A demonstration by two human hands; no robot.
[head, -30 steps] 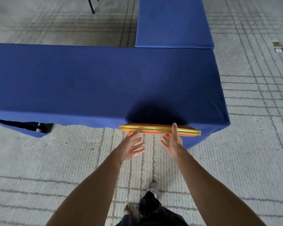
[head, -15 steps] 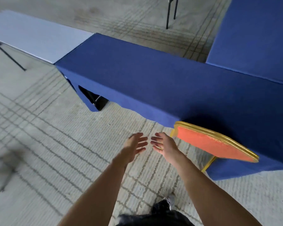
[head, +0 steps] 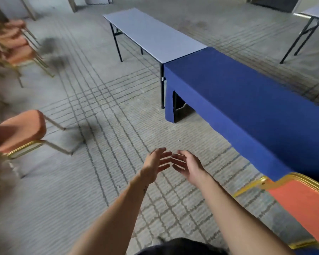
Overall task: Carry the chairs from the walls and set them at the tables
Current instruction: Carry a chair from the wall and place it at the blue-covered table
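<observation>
Standing at the frame's left edge, orange chairs [head: 20, 131] rest on grey grid-lined carpet [head: 99, 181]. At centre the left hand [head: 155, 164] and right hand [head: 190, 168] hover empty, fingers loosely spread. Another chair [head: 302, 203] sits beside the blue-draped worktop [head: 247, 100], lower right.

Grey carpet [head: 103, 183] crossed by darker grid lines covers the floor. A blurred dark smudge [head: 51, 50] marks its far left part, and a dark doorway [head: 273, 2] opens at its far edge.

open carpet [head: 107, 144] ahead, chairs [head: 20, 131] left, blue-draped table [head: 247, 100] right
</observation>
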